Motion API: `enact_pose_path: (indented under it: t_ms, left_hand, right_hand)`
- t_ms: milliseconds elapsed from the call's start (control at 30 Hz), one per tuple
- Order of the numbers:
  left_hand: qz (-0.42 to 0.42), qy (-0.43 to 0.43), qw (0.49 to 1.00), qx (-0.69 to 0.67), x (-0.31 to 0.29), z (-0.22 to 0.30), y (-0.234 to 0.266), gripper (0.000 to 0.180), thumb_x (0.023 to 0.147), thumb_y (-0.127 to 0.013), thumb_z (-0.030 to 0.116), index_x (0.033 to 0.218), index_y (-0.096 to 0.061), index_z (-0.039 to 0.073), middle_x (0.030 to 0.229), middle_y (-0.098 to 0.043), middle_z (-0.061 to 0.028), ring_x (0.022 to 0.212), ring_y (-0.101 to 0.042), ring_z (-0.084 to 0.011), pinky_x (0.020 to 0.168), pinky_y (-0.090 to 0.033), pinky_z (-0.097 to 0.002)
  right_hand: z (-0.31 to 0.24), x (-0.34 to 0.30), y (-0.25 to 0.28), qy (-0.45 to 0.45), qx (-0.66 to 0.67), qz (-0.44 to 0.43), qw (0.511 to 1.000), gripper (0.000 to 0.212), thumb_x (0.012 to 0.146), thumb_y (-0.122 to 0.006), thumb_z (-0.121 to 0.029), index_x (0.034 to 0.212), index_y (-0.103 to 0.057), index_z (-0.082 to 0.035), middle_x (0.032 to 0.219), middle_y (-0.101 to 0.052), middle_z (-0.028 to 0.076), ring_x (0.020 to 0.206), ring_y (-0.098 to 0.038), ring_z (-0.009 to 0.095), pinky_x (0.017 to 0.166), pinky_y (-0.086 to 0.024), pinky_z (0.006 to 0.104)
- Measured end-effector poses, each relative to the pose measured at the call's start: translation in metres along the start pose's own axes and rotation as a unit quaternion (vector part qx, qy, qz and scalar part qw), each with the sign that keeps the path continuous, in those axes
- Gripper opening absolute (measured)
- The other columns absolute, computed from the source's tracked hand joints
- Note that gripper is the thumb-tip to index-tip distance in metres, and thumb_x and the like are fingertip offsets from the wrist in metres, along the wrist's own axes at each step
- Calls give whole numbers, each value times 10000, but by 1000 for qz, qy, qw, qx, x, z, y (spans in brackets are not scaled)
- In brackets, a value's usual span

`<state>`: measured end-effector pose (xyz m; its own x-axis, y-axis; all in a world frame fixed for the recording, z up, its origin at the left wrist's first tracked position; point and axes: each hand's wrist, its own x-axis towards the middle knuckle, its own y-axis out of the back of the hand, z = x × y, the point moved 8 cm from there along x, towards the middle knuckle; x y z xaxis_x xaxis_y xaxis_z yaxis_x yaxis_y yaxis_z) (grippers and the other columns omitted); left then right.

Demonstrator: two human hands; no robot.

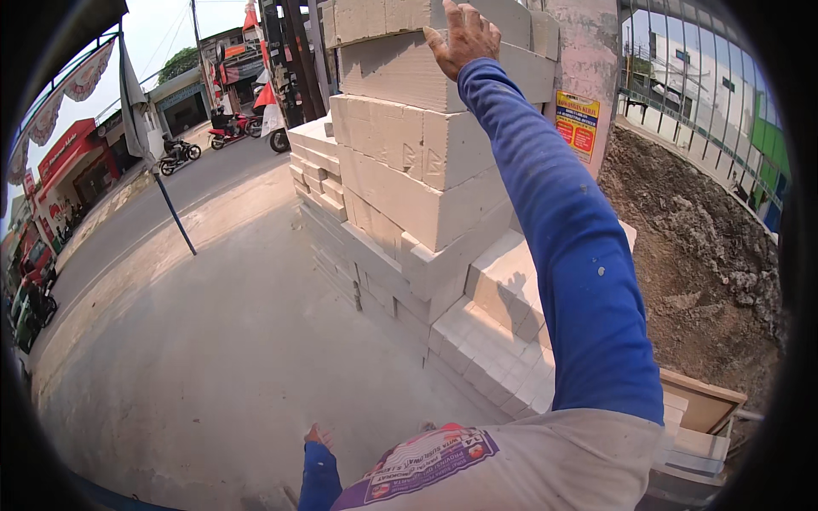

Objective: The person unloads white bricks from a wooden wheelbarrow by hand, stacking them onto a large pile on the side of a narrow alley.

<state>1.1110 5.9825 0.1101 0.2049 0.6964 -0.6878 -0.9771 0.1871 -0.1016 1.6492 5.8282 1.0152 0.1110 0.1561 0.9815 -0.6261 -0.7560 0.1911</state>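
Observation:
A tall stack of pale lightweight concrete blocks [392, 136] rises in front of me. My right hand [469, 36] is raised to its upper part, fingers spread over the face of a large top block [400, 72]. It appears to lie against the block without gripping it; whether the palm presses on it I cannot tell. The blue right sleeve crosses in front of the stack and covers part of it. Low beside my body hangs my left hand [319, 435], small in view, its fingers loosely apart and nothing visible in them.
Lower rows of blocks [494, 358] step down at the stack's right. A wooden frame [699, 400] lies near my right side, with rough soil [690, 230] and a metal fence beyond. Concrete pavement [213, 358] spreads left, toward a road with motorbikes [232, 128]. A thin pole [175, 213] stands there.

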Motion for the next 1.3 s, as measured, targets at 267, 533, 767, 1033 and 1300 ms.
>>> enact_pose_path:
  t_ms: [267, 533, 767, 1033, 1300]
  left_hand:
    - [11, 76, 997, 29, 90, 54, -29, 714, 937, -511, 463, 1449, -268, 27, 1387, -430, -296, 1201, -498, -456, 927, -448, -574]
    - [-74, 149, 976, 142, 172, 127, -190, 630, 919, -550, 403, 1385, -356, 27, 1296, -500, -275, 1101, -551, -424, 859, -473, -532]
    - [-182, 110, 938, 273, 235, 205, -349, 557, 903, -583, 351, 1330, -432, 26, 1217, -561, -257, 1014, -597, -396, 799, -496, -495]
    - [-350, 23, 858, 375, 249, 226, -461, 476, 885, -621, 291, 1266, -520, 25, 1126, -631, -236, 914, -650, -364, 731, -521, -452]
    - [-634, -161, 591, 472, 165, 194, -537, 445, 884, -654, 305, 1241, -570, 54, 1072, -674, -123, 888, -654, -235, 753, -513, -356]
  right_hand:
    - [-23, 79, -91, -50, -111, -107, 987, 803, 870, -503, -549, 1530, -239, -176, 1593, -128, 196, 1455, -102, 437, 1146, -43, 631]
    - [-46, 127, -142, -1, -57, -19, 998, 774, 908, -418, -553, 1535, -214, -149, 1608, -56, 172, 1436, 20, 509, 1058, 39, 750]
    - [-12, 150, -165, 13, -117, -20, 993, 782, 885, -471, -519, 1517, -229, -127, 1559, -123, 182, 1400, -65, 482, 1058, -36, 697]
    - [-6, 145, -147, -13, -130, -36, 991, 794, 860, -533, -480, 1496, -246, -102, 1503, -198, 192, 1359, -163, 451, 1058, -121, 637]
    - [-38, 137, -122, -52, -95, -52, 993, 808, 834, -594, -440, 1475, -263, -77, 1447, -273, 202, 1318, -260, 421, 1057, -205, 576]
